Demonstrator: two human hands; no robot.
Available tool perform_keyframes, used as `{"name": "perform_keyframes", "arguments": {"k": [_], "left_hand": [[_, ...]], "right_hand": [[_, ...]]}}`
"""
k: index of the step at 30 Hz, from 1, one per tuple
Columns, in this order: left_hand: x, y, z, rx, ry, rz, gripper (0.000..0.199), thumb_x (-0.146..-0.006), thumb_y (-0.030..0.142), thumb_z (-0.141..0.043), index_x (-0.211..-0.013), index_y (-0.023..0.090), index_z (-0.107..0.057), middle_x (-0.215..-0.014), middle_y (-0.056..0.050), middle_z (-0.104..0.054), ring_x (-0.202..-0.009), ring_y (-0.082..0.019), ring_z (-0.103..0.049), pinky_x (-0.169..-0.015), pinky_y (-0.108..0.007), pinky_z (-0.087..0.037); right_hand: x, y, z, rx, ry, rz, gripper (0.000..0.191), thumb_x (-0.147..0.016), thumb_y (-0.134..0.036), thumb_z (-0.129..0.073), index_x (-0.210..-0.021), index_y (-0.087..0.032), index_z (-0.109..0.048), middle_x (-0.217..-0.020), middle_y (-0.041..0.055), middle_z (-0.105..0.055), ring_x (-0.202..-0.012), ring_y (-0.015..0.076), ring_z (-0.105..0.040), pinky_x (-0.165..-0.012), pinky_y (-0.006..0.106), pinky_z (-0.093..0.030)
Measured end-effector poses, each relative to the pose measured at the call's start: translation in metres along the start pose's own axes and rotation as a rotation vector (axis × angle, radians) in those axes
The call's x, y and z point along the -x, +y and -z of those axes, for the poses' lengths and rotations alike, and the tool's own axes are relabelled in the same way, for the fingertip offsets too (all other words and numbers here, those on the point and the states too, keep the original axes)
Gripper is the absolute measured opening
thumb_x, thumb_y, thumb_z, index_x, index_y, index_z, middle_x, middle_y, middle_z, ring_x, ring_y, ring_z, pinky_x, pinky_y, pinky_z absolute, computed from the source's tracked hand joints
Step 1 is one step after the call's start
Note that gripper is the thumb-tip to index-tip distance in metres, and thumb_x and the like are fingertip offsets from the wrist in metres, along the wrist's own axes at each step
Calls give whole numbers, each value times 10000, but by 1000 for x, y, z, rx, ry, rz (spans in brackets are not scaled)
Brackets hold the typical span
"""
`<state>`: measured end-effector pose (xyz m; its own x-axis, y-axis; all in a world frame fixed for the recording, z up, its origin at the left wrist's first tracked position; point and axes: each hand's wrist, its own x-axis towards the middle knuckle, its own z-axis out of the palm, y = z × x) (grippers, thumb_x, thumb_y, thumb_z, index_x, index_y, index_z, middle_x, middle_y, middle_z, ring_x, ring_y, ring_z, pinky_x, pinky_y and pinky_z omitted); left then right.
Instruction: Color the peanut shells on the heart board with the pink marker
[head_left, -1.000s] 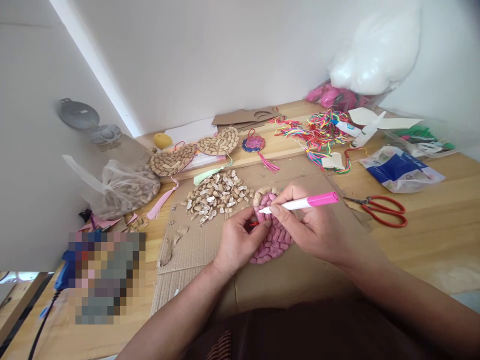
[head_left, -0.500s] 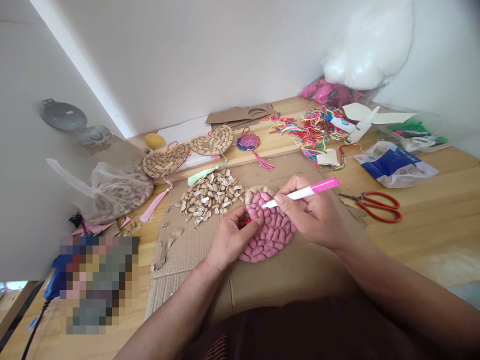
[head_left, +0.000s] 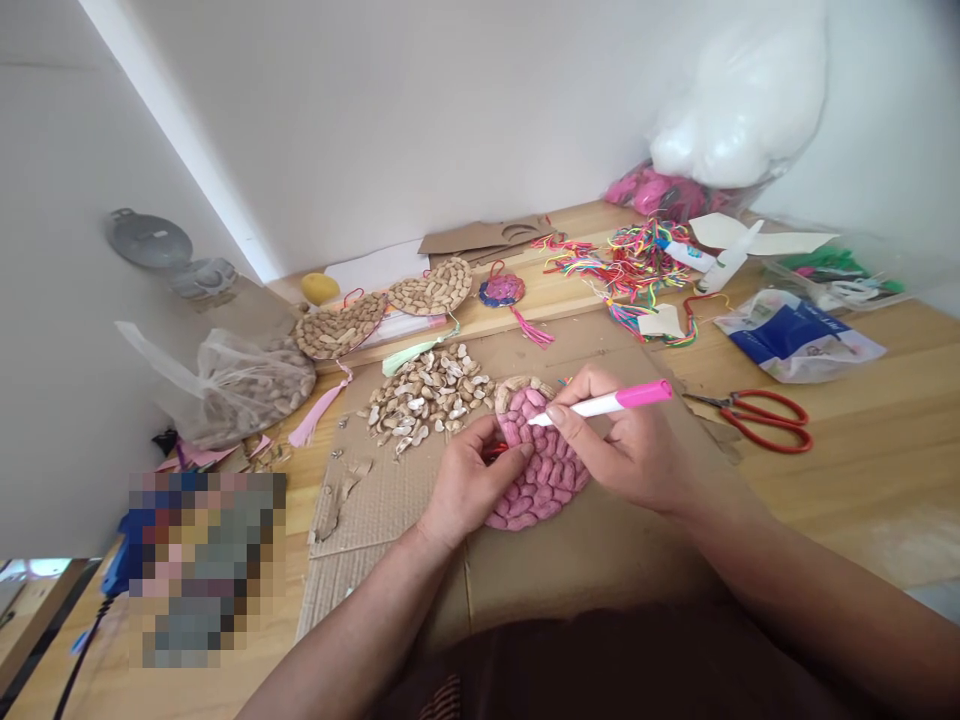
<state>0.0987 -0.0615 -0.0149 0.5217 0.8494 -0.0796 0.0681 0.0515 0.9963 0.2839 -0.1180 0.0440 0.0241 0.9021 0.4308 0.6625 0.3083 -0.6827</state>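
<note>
A round disc of peanut shells is mostly pink, with uncoloured shells along its top edge. My left hand grips its left side, thumb on the pink shells and fingers partly hidden. A white pen with a pink end is pinched in my right hand, its tip at the upper pink shells. Beneath the disc lies a cardboard sheet. Loose shell halves are heaped on it, just beyond my left hand.
Red-handled scissors lie right of the cardboard. Behind are two plain shell discs, a small coloured disc and tangled threads. A bag of peanuts stands left, a blue-and-white packet right.
The whole view has shifted slightly, moving the table items a little to the right. The pen tip sits slightly lower on the disc. Both hands keep their holds.
</note>
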Motion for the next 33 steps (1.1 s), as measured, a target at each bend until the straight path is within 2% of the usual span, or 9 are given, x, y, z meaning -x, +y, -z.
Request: {"name": "perform_keyframes", "arguments": {"k": [5, 7, 11, 17, 23, 25, 28, 33], "left_hand": [[-4, -9, 4, 186, -63, 29, 407, -820, 316, -767, -1187, 187, -648, -1161, -95, -721, -1073, -258, -668, -958, -390, -518], [-6, -10, 5, 244, -88, 49, 442, -802, 303, -780, -1205, 185, -641, -1191, -106, -714, -1110, -274, -661, -985, -408, -506], [-7, -8, 5, 321, -102, 128, 403, -796, 333, -782, -1145, 166, -668, -1139, -115, -729, -1071, -286, -677, -961, -422, -514], [-8, -5, 6, 483, -135, 167, 370, -805, 282, -774, -1148, 199, -663, -1129, -92, -740, -978, -249, -709, -917, -400, -530], [-8, -2, 6, 548, -113, 182, 391, -801, 292, -771, -1167, 204, -667, -1158, -101, -743, -1026, -280, -715, -946, -431, -528], [-8, -3, 4, 563, -84, 177, 385, -801, 300, -763, -1163, 206, -673, -1140, -95, -751, -1049, -286, -709, -953, -433, -525], [-9, -6, 3, 579, -50, 166, 368, -799, 279, -744, -1155, 209, -682, -1103, -79, -762, -1067, -285, -701, -967, -434, -518], [-9, -7, 3, 593, -41, 120, 317, -803, 208, -702, -1120, 205, -693, -1055, -50, -760, -1030, -248, -698, -984, -401, -502]], "right_hand": [[3, 13, -6, -235, 11, -78, 140, -957, -330, -594, -900, -202, -592, -722, -7, -608, -579, 123, -513, -522, 261, -381], [2, 18, -10, -307, 24, -128, 162, -963, -358, -587, -909, -205, -590, -725, -8, -600, -585, 127, -511, -527, 263, -389], [-1, 25, -17, -407, 41, -219, 216, -952, -412, -599, -878, -210, -579, -703, -14, -573, -607, 135, -522, -542, 264, -409], [-4, 33, -24, -580, 135, -230, 247, -920, -446, -650, -863, -226, -552, -714, -21, -576, -656, 143, -535, -609, 275, -432], [-7, 37, -30, -796, 104, -235, 304, -906, -482, -656, -824, -228, -511, -644, -48, -531, -604, 127, -496, -607, 278, -428], [-6, 36, -30, -795, 94, -241, 314, -903, -497, -653, -822, -229, -512, -645, -46, -534, -610, 131, -503, -605, 281, -427], [-3, 33, -28, -670, 57, -232, 286, -919, -486, -635, -833, -230, -543, -677, -28, -562, -632, 145, -530, -605, 286, -437], [6, 29, -22, -423, 31, -92, 139, -960, -355, -611, -914, -224, -604, -895, 38, -654, -784, 187, -607, -698, 328, -477]]}}
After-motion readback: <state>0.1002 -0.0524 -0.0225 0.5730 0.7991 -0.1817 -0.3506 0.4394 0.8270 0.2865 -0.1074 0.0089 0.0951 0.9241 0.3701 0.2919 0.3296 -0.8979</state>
